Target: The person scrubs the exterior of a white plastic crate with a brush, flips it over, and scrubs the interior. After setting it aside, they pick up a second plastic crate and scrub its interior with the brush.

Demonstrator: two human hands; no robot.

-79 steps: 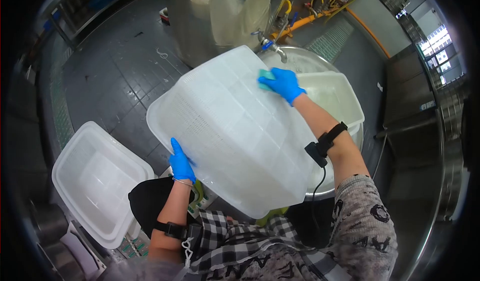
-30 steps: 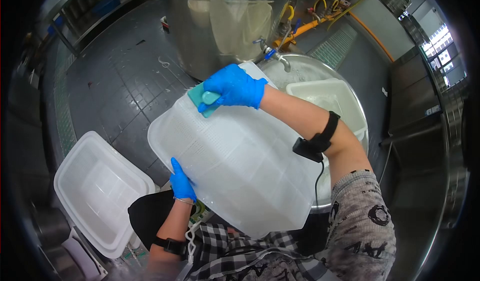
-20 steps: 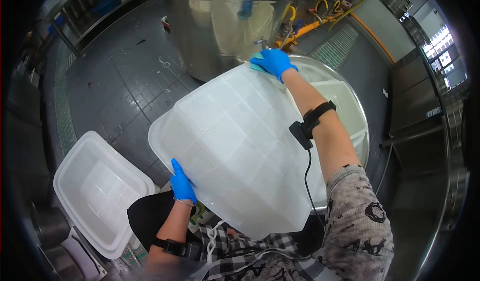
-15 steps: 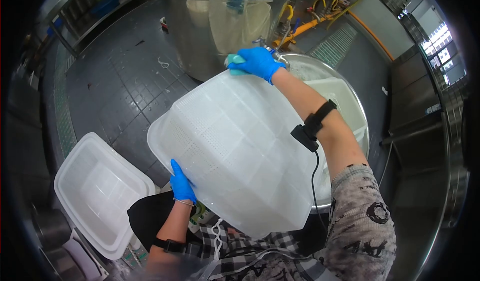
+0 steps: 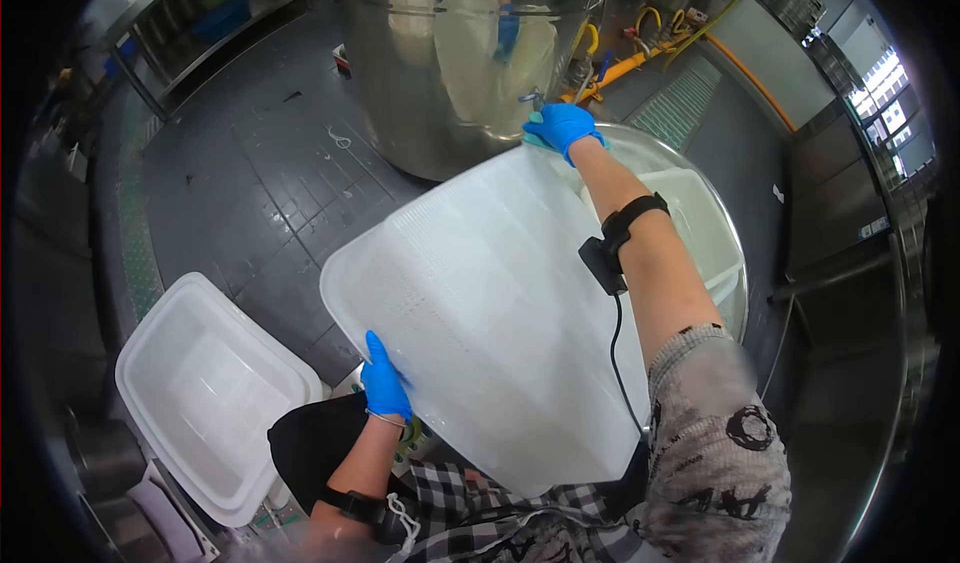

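Note:
A large white plastic basket (image 5: 500,303) with perforated sides is tilted bottom-up in front of me, across the rim of a round metal basin (image 5: 741,293). My left hand (image 5: 386,383), in a blue glove, grips its lower left rim. The thumb shows on the outside, while the fingers are hidden beneath. At the far edge of the basket, my right hand (image 5: 565,128), also gloved in blue, is closed over a teal sponge (image 5: 536,144) pressed against the rim. Only a little of the sponge shows under the fingers.
Stacked white tubs (image 5: 205,383) stand at my left. A pale rectangular tub (image 5: 705,225) sits in the basin. Beyond the basket rises a big shiny metal vat (image 5: 440,93), with yellow piping (image 5: 625,71) beside it. Steel counters line the right side.
My right hand has slid rightward along the far rim with the sponge. The whole view has shifted slightly, and the left hand keeps its hold on the basket.

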